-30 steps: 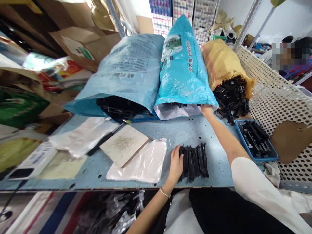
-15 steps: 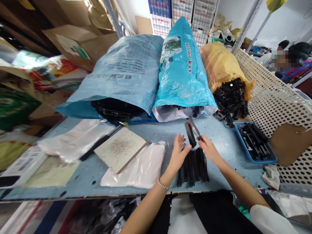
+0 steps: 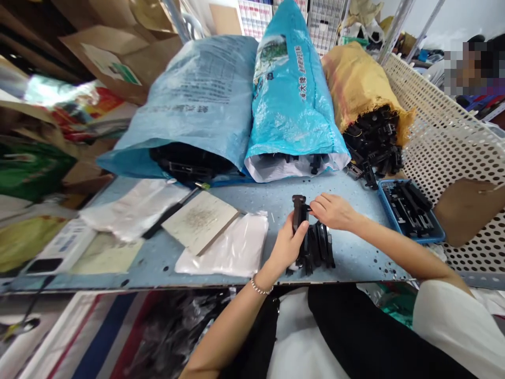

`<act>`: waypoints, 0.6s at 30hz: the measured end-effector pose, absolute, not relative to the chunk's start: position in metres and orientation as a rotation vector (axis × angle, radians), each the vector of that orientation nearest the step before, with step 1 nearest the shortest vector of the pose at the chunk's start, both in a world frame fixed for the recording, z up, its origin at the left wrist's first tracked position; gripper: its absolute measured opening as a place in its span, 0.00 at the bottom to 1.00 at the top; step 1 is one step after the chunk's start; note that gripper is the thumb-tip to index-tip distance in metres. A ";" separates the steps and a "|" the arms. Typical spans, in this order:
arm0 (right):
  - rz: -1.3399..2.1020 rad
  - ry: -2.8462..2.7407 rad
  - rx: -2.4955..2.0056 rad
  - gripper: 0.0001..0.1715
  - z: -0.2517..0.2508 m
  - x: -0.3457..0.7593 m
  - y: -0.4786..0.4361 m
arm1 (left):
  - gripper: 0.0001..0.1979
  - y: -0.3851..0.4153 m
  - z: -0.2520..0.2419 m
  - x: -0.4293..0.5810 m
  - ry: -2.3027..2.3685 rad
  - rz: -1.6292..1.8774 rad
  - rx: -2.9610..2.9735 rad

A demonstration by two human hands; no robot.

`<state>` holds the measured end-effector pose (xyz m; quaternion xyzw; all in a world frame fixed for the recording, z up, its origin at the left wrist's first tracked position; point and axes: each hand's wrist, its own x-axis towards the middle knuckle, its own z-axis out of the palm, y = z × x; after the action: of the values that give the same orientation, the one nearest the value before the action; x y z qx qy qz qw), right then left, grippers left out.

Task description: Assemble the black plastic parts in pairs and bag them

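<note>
Upright in my left hand is a long black plastic part with a wider, knobbed top end; the fingers and thumb are wrapped round its lower half. My right hand is closed in a pinch against the part's right side, near the top. A small dark piece shows at those fingertips, too little of it to name. Below both hands, several similar black parts lie side by side near the table's front edge, partly covered by my left hand.
Two blue sacks and a yellow sack of black parts lie behind. To the right are a blue basket and a perforated panel. A pale board rests on plastic bags. A person is at far right.
My left hand, open before, has closed round the black part. My right hand has moved up to pinch at its side. The whole view has shifted a little.
</note>
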<state>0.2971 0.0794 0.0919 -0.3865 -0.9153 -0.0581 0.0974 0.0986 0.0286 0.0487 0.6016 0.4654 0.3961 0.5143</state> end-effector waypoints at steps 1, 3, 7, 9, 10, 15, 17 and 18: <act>-0.107 -2.731 -1.131 0.24 0.090 0.294 0.084 | 0.28 0.028 0.048 0.097 1.136 0.950 1.448; 0.088 -2.676 -1.220 0.22 0.086 0.287 0.088 | 0.27 0.031 0.044 0.094 1.175 0.979 1.411; 0.490 -2.501 -1.404 0.21 0.080 0.270 0.071 | 0.24 0.040 0.033 0.083 1.252 1.048 1.178; 0.508 -2.580 -1.322 0.21 0.077 0.259 0.047 | 0.23 0.044 0.030 0.079 1.289 1.059 1.096; 0.484 -2.632 -1.287 0.21 0.074 0.253 0.034 | 0.23 0.045 0.029 0.077 1.299 1.080 1.096; 0.780 -2.551 -1.531 0.19 0.056 0.232 0.000 | 0.23 0.047 0.020 0.071 1.325 1.212 1.308; 1.124 -2.403 -1.539 0.20 0.050 0.238 0.017 | 0.21 0.045 0.010 0.064 1.370 1.149 1.352; 1.260 -2.296 -1.537 0.20 0.049 0.245 0.032 | 0.19 0.043 0.004 0.059 1.405 1.099 1.351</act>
<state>0.2447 0.0325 0.0492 -0.5054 -0.7551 0.4143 0.0526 0.0593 0.0432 0.0036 0.5432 0.5647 0.4418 0.4369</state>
